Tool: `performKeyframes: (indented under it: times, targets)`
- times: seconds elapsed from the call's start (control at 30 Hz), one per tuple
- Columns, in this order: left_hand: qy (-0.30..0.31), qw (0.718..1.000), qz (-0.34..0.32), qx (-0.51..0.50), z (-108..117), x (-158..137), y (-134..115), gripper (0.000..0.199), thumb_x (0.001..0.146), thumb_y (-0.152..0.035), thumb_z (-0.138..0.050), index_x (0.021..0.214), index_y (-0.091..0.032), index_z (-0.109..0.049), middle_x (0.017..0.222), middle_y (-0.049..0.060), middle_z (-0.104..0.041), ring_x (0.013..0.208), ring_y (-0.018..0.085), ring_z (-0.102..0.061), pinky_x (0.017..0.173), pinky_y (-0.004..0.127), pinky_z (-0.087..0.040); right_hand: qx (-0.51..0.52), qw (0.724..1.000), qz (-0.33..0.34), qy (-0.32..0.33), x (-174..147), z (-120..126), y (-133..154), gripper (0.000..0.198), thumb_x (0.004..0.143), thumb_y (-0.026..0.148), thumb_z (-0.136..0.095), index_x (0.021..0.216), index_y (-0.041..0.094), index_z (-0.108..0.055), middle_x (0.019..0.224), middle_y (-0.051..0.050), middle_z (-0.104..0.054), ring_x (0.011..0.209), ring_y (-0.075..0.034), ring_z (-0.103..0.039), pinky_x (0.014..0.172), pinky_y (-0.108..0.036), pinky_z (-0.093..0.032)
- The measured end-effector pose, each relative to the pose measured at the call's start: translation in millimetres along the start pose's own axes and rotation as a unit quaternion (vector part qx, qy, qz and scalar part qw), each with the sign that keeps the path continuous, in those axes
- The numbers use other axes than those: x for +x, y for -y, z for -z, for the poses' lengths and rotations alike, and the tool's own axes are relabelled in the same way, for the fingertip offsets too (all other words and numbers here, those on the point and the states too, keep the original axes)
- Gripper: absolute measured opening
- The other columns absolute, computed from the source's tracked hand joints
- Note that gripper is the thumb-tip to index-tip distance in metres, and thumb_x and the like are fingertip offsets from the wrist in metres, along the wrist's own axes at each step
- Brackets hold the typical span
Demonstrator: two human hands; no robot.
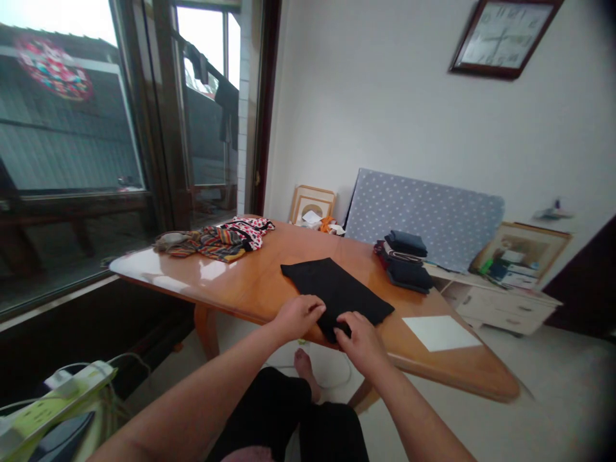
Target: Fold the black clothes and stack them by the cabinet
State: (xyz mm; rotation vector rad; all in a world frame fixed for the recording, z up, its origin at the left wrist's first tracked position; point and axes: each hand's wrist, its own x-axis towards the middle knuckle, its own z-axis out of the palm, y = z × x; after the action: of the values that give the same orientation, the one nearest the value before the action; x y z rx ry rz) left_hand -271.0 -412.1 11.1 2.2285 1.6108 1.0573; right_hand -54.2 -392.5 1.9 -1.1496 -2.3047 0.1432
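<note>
A black garment (pixel 339 285) lies folded flat on the wooden table (pixel 260 289), its near corner reaching the table's front edge. My left hand (pixel 303 314) is closed, with thumb and fingers pinching the garment's near left side. On the near right side, my right hand (pixel 359 333) has its fingers curled onto the same black cloth. The exact kind of garment cannot be told from its folded shape.
Several folded clothes (pixel 404 260) are stacked at the table's right back. A loose pile of patterned clothes (pixel 216 240) lies at the left. White paper (pixel 441 333) rests near the right front edge. A power strip (pixel 52 404) stands at the lower left.
</note>
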Motion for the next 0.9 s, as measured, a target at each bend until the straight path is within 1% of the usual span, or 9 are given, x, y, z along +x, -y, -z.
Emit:
performKeyframes:
  times: [0.07,0.17,0.23,0.33,0.43,0.57,0.67,0.77,0.9]
  targets:
    - [-0.039,0.998,0.058,0.013,11.3,7.6,21.4,0.027,0.095,-0.034,-0.047,0.105,-0.024,-0.069,0.102,0.003,-0.072,0.095,0.018,-0.065,0.084,0.029,-0.049,0.042,0.999,-0.017,-0.010,3.1,-3.3,-4.0,0.018,0.087,0.035,-0.055,0.094,0.024,-0.068,0.093,-0.005,-0.069,0.092,-0.023,-0.063,0.082,-0.031,-0.043]
    - [-0.077,0.986,0.138,0.047,32.4,19.6,55.6,0.027,0.092,-0.029,-0.050,0.112,-0.023,-0.067,0.107,0.004,-0.072,0.098,0.020,-0.065,0.085,0.030,-0.049,0.132,0.985,-0.093,-0.057,9.0,-7.8,-11.7,0.027,0.090,0.043,-0.050,0.094,0.022,-0.067,0.089,-0.005,-0.071,0.085,-0.022,-0.064,0.077,-0.031,-0.045]
    - [-0.088,0.979,0.167,0.077,45.0,26.7,75.4,0.029,0.090,-0.024,-0.050,0.114,-0.021,-0.065,0.110,0.006,-0.071,0.100,0.021,-0.065,0.086,0.030,-0.049,0.176,0.969,-0.143,-0.097,12.9,-10.5,-16.8,0.033,0.089,0.049,-0.050,0.094,0.021,-0.067,0.088,-0.006,-0.072,0.082,-0.023,-0.065,0.075,-0.032,-0.046]
    - [-0.092,0.971,0.176,0.131,54.8,34.8,94.2,0.033,0.085,-0.020,-0.053,0.116,-0.021,-0.062,0.118,0.007,-0.067,0.104,0.022,-0.063,0.089,0.031,-0.048,0.205,0.956,-0.172,-0.123,17.1,-13.7,-21.4,0.037,0.086,0.052,-0.051,0.093,0.020,-0.067,0.088,-0.007,-0.073,0.083,-0.025,-0.065,0.075,-0.034,-0.047]
    - [-0.068,0.972,0.154,0.167,53.7,40.6,97.5,0.039,0.082,-0.022,-0.058,0.121,-0.023,-0.060,0.124,0.008,-0.062,0.106,0.023,-0.062,0.090,0.033,-0.049,0.216,0.952,-0.179,-0.125,19.1,-14.3,-21.0,0.038,0.085,0.054,-0.053,0.092,0.020,-0.068,0.087,-0.008,-0.073,0.083,-0.026,-0.065,0.074,-0.034,-0.048]
    - [-0.017,0.976,0.103,0.190,46.8,50.2,87.8,0.040,0.083,-0.029,-0.060,0.123,-0.027,-0.059,0.126,0.006,-0.058,0.111,0.024,-0.061,0.093,0.034,-0.048,0.211,0.951,-0.182,-0.130,19.7,-10.4,-14.9,0.040,0.086,0.056,-0.050,0.092,0.021,-0.067,0.085,-0.007,-0.073,0.080,-0.025,-0.065,0.071,-0.033,-0.048]
    - [0.009,0.972,0.100,0.211,44.8,61.2,82.9,0.037,0.084,-0.027,-0.058,0.122,-0.029,-0.061,0.126,0.005,-0.058,0.110,0.024,-0.061,0.091,0.034,-0.048,0.189,0.958,-0.177,-0.126,19.8,-7.2,-9.3,0.040,0.088,0.057,-0.049,0.094,0.022,-0.066,0.082,-0.006,-0.072,0.075,-0.024,-0.065,0.069,-0.033,-0.047]
    - [0.021,0.966,0.115,0.232,46.4,74.3,86.6,0.033,0.084,-0.023,-0.055,0.116,-0.030,-0.065,0.120,0.005,-0.059,0.105,0.024,-0.062,0.088,0.035,-0.048,0.169,0.966,-0.155,-0.116,19.7,-7.0,-5.4,0.035,0.089,0.054,-0.049,0.095,0.023,-0.065,0.084,-0.006,-0.072,0.077,-0.024,-0.066,0.070,-0.032,-0.047]
    - [0.001,0.961,0.110,0.256,50.2,89.5,100.6,0.028,0.086,-0.025,-0.051,0.109,-0.027,-0.068,0.114,0.008,-0.060,0.101,0.025,-0.060,0.086,0.037,-0.048,0.120,0.985,-0.088,-0.087,18.3,-11.5,-3.4,0.024,0.089,0.045,-0.052,0.093,0.026,-0.066,0.091,-0.005,-0.071,0.085,-0.024,-0.066,0.076,-0.034,-0.046]
